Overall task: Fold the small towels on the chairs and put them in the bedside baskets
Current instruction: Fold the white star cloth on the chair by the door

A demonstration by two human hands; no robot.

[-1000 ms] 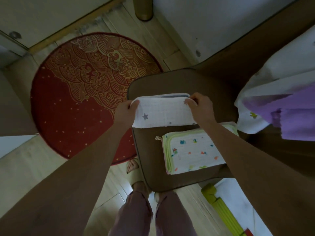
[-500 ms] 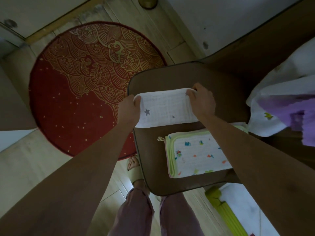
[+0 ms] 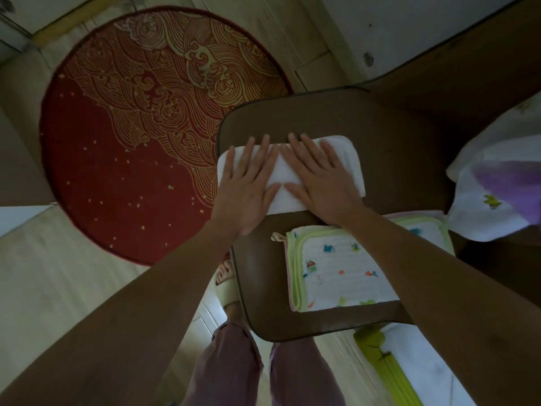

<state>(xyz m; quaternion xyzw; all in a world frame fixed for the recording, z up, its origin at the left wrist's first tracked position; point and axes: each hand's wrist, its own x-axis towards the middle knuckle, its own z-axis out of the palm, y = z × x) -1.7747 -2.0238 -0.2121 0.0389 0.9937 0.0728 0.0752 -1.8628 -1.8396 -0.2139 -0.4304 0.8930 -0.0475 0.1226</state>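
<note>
Your left hand [image 3: 248, 186] and right hand [image 3: 320, 178] lie flat, fingers straight and spread, side by side on a folded white cloth towel [image 3: 348, 159]. That towel sits on the far part of a brown padded chair seat [image 3: 395, 148]. Nearer you on the same seat lies a second folded towel, white with green trim and small coloured prints [image 3: 339, 273]; your right forearm crosses above it. A round red rug with gold wave patterns [image 3: 131, 136] covers the floor to the left.
</note>
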